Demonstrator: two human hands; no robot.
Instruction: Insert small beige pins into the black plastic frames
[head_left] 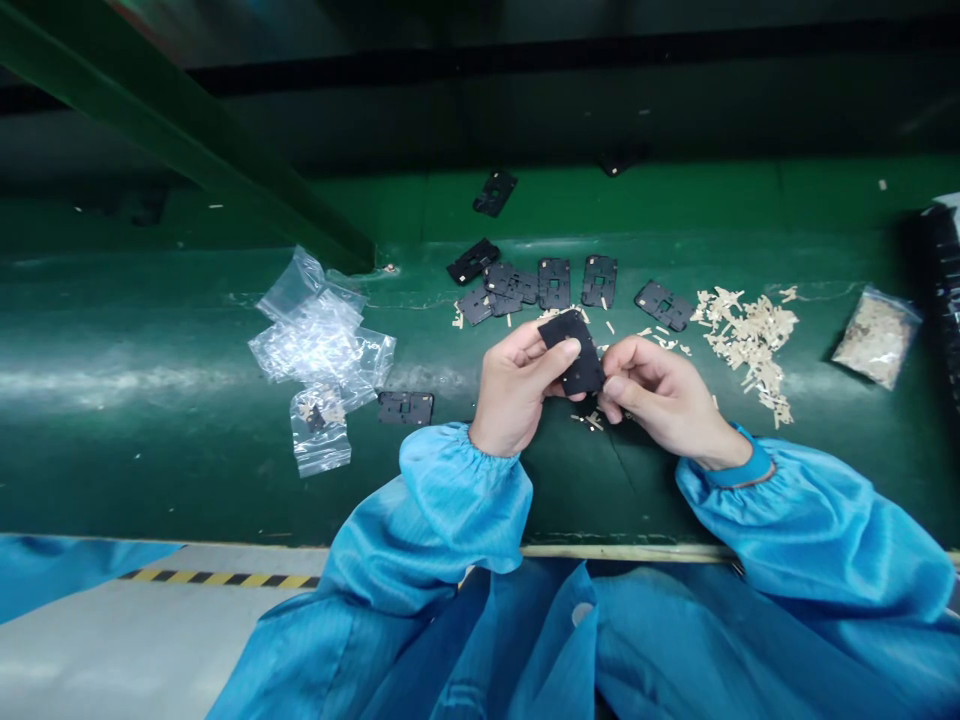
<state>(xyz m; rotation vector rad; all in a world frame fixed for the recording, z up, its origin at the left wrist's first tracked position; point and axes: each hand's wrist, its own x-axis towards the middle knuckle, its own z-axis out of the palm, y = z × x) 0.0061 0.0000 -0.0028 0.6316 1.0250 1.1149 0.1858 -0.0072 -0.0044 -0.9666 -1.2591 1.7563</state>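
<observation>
**Two bare hands pinch a black rectangular piece over a green belt**

The black rectangular piece stands tilted, its long axis running from upper left, away from the person, to lower right, and it sits between the hands. The left hand is curled around its left side, with the left thumb pressed on the upper face. The right hand is nearly closed, its right fingertips gripping the lower right edge. On the green belt beyond lie black cut-out frames, with pale strips to the right, a clear plastic bag to the left, and a small bag of pale strips further right.
</observation>
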